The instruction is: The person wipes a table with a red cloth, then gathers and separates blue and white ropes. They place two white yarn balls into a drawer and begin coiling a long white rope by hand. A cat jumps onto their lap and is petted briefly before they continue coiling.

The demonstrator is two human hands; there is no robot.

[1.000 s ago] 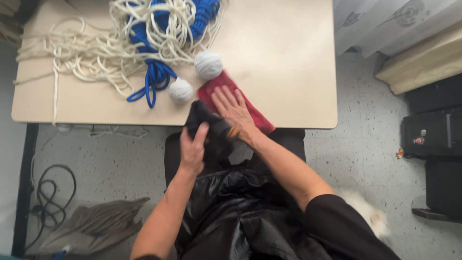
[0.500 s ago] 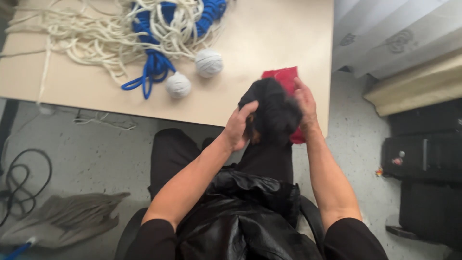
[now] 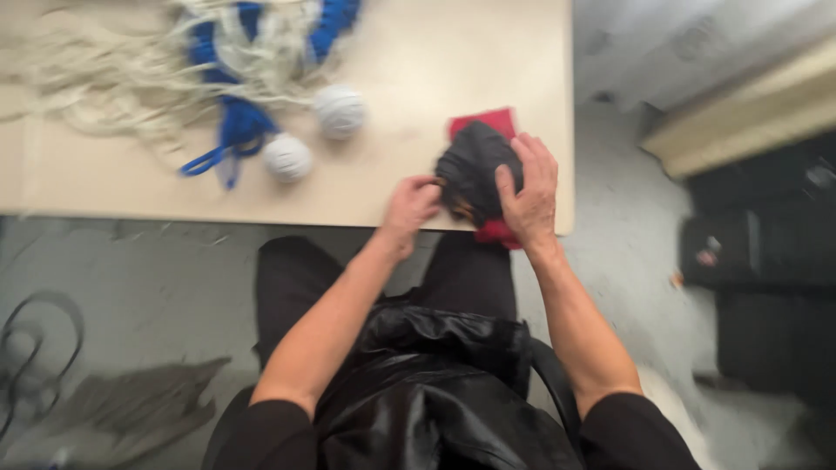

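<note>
the black bundled cloth sits on the near right corner of the beige table, lying on top of a red cloth whose far edge shows beyond it and whose near edge peeks out under the wrist; the right hand lies over the right side of the black bundle, fingers spread and curved around it, pressing and cupping it rather than pinching; the left hand is at the bundle's left edge, fingertips bunched and closed on the fabric there, though the blur hides exactly how much it pinches; a small orange patch shows on the bundle between the two hands; to the left on the table lie two white yarn balls, one nearer the table's front edge than the other, well apart from the hands; beyond them is a tangle of cream rope mixed with blue rope, a blue loop trailing toward the front edge; the person sits close to the table's near edge, with black shiny fabric gathered in the lap; on the speckled floor to the left lie a grey rag and a dark cable; the whole view is blurred.
</note>
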